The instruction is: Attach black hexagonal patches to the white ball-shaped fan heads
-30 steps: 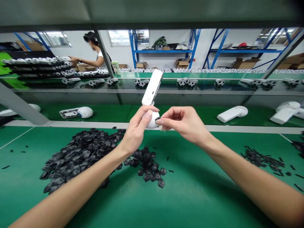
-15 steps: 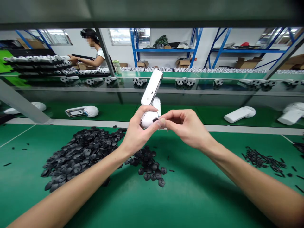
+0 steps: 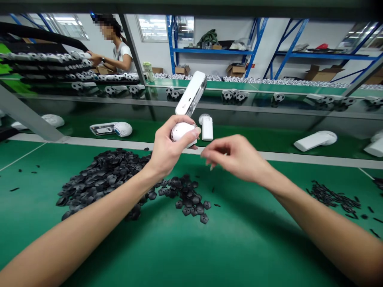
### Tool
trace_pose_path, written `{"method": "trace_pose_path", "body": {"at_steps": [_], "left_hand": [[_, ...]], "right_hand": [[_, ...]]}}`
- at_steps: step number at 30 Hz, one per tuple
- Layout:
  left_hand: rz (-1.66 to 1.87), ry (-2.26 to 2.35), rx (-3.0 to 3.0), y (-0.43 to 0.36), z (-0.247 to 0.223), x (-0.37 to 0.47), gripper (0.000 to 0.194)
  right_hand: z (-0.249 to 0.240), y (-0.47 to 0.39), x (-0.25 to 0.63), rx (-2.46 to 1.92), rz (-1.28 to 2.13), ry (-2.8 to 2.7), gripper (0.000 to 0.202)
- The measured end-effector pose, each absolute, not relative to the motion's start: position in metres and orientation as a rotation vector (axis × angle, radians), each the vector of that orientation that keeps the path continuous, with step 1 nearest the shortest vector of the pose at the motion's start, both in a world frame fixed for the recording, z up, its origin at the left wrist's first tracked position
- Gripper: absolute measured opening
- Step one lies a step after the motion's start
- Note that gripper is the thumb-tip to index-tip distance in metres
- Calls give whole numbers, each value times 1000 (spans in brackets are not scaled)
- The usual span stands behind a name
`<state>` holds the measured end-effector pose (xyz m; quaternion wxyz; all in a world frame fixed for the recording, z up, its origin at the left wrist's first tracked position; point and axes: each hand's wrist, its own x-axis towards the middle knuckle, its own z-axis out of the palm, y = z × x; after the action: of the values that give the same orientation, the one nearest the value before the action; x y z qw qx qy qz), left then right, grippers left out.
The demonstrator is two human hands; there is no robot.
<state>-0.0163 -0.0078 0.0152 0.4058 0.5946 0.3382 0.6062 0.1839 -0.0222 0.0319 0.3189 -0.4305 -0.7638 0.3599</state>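
My left hand (image 3: 167, 149) is closed around the rounded end of a white plastic device (image 3: 190, 93). Its long flat body sticks up and leans to the right, with a small dark slot and a clear strip along one side. My thumb lies across the white ball-shaped part (image 3: 181, 130). Just right of it, apart from the device, my right hand (image 3: 231, 159) hovers over the table with thumb and fingertips drawn together. Motion blurs those fingertips, and anything between them cannot be made out. Black pentagon pieces (image 3: 191, 199) lie below both hands.
A large heap of black pentagon pieces (image 3: 98, 181) is at left on the green table (image 3: 191, 255). Small black strips (image 3: 332, 197) lie at right. White devices (image 3: 315, 140) rest on the green conveyor beyond the ledge. A co-worker (image 3: 118, 52) stands behind football-patterned parts.
My right hand has come away from the device and moved slightly right and down. The left hand still holds the device, tilted a little differently. The view has shifted.
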Motion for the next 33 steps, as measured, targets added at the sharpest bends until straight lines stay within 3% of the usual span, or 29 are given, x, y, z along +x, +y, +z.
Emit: {"method": "trace_pose_path", "body": {"at_steps": [6, 17, 25, 33], "left_hand": [[1507, 882, 1374, 0, 17, -21, 32], [1514, 881, 1486, 7, 11, -25, 41], [1529, 796, 1520, 6, 12, -27, 40], [1501, 721, 1320, 3, 19, -28, 74]], "right_hand": [[1, -28, 169, -1249, 629, -2584, 14], [-8, -28, 164, -1139, 634, -2591, 7], [16, -38, 189, -209, -306, -2259, 26], [33, -49, 195, -277, -16, -2256, 23]]}}
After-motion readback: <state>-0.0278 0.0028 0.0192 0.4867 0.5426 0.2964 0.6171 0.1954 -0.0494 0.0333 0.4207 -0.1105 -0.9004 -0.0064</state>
